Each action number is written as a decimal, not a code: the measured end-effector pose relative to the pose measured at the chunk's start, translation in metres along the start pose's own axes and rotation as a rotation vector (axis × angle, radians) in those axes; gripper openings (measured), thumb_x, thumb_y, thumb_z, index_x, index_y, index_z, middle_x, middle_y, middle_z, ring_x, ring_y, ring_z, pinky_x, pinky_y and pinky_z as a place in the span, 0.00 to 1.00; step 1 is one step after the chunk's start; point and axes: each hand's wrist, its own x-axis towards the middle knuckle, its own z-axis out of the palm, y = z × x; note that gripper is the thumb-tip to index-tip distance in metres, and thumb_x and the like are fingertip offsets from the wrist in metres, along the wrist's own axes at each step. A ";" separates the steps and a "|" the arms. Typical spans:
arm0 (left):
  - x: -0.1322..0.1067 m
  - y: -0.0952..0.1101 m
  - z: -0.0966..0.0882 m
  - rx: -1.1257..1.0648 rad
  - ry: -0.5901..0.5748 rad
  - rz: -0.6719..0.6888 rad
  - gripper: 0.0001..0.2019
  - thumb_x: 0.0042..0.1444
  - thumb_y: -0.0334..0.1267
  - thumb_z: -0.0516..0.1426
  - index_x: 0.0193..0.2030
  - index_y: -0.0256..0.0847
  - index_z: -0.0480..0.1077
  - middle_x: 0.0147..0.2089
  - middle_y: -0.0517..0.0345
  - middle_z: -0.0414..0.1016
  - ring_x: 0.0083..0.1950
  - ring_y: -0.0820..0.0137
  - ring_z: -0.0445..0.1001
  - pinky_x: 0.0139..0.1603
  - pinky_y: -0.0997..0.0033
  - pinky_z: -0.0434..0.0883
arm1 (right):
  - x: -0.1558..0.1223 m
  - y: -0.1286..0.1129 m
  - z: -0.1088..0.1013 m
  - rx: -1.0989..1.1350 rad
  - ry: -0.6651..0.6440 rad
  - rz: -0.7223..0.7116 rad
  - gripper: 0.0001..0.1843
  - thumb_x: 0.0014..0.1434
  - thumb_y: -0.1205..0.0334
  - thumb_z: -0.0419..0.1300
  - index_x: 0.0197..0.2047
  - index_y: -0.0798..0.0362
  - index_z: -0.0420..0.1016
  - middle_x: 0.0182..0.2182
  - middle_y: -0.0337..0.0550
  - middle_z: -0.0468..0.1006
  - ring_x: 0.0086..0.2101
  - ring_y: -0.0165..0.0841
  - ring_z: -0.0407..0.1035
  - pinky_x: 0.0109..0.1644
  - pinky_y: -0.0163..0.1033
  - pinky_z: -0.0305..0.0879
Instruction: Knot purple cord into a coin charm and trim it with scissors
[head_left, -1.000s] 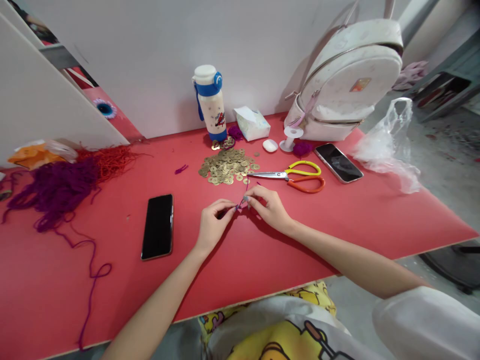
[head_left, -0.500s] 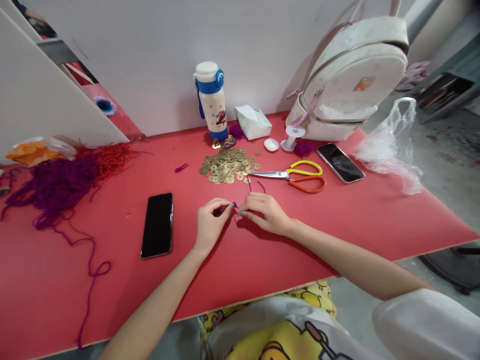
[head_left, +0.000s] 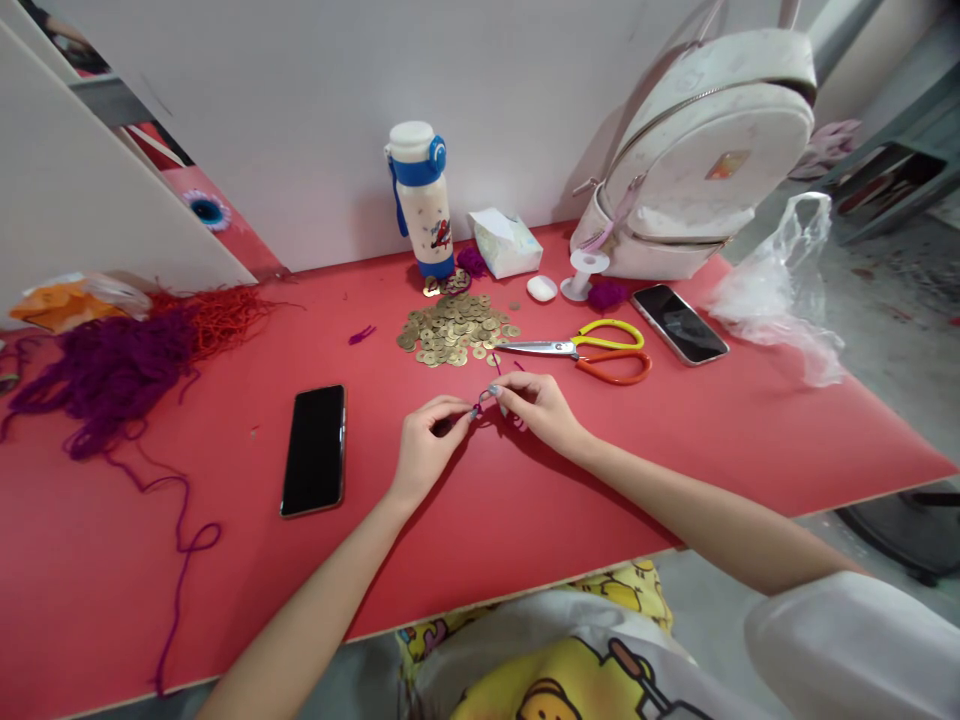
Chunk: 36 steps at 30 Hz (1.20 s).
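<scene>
Between thumb and forefinger, my left hand (head_left: 429,445) pinches a small knotted bit of purple yarn (head_left: 478,410). My right hand (head_left: 538,412) is closed on the same yarn just to the right, drawing up a small loop. Loose yarn ends stick out beyond and below the right fingers. Behind the hands lies a heap of brass-coloured coins (head_left: 457,328) with holes in them. Scissors (head_left: 581,349) with one yellow and one orange handle rest beside the heap, blades toward it. Whether a coin sits within the fingers is hidden.
A black phone (head_left: 315,450) lies left of my hands, another phone (head_left: 680,324) at the right. Purple yarn (head_left: 112,370) is piled at far left. A bottle (head_left: 422,205), tissue pack (head_left: 508,245), white spool (head_left: 583,275), backpack (head_left: 697,160) and plastic bag (head_left: 780,290) stand along the back.
My right hand has moved slightly up and away from the left fingertips, and a small yarn loop now shows between them. The left hand has shifted a little right, still pinching.
</scene>
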 end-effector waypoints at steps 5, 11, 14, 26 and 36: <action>0.000 -0.001 0.000 -0.017 0.007 -0.011 0.06 0.56 0.37 0.62 0.33 0.41 0.80 0.37 0.53 0.82 0.38 0.66 0.79 0.41 0.68 0.73 | -0.001 -0.001 0.000 -0.025 0.012 -0.021 0.20 0.60 0.45 0.60 0.36 0.56 0.77 0.22 0.37 0.71 0.20 0.27 0.65 0.21 0.32 0.61; 0.000 -0.005 -0.002 -0.069 0.018 -0.025 0.06 0.55 0.38 0.62 0.33 0.40 0.80 0.36 0.52 0.81 0.38 0.66 0.78 0.40 0.69 0.73 | -0.004 -0.008 -0.006 -0.268 -0.090 -0.347 0.17 0.66 0.53 0.56 0.32 0.55 0.78 0.28 0.43 0.75 0.29 0.31 0.69 0.36 0.38 0.66; 0.000 -0.005 -0.002 -0.097 0.031 -0.015 0.05 0.55 0.37 0.62 0.32 0.40 0.79 0.36 0.52 0.81 0.38 0.67 0.78 0.42 0.69 0.73 | -0.002 -0.007 -0.008 -0.333 -0.076 -0.412 0.21 0.69 0.55 0.51 0.30 0.54 0.76 0.26 0.43 0.75 0.30 0.32 0.69 0.39 0.39 0.65; 0.000 0.001 -0.002 -0.037 0.044 0.067 0.05 0.56 0.36 0.61 0.31 0.41 0.79 0.35 0.53 0.80 0.37 0.67 0.77 0.40 0.68 0.74 | 0.004 0.002 -0.008 -0.354 -0.027 -0.362 0.05 0.61 0.62 0.64 0.35 0.51 0.82 0.33 0.43 0.76 0.35 0.33 0.70 0.42 0.41 0.68; -0.003 0.002 -0.003 0.042 0.004 0.153 0.05 0.58 0.36 0.61 0.32 0.42 0.79 0.35 0.55 0.80 0.36 0.68 0.77 0.40 0.69 0.73 | 0.004 0.001 -0.008 -0.316 -0.072 -0.318 0.04 0.57 0.61 0.68 0.33 0.52 0.81 0.31 0.41 0.74 0.33 0.32 0.70 0.39 0.39 0.68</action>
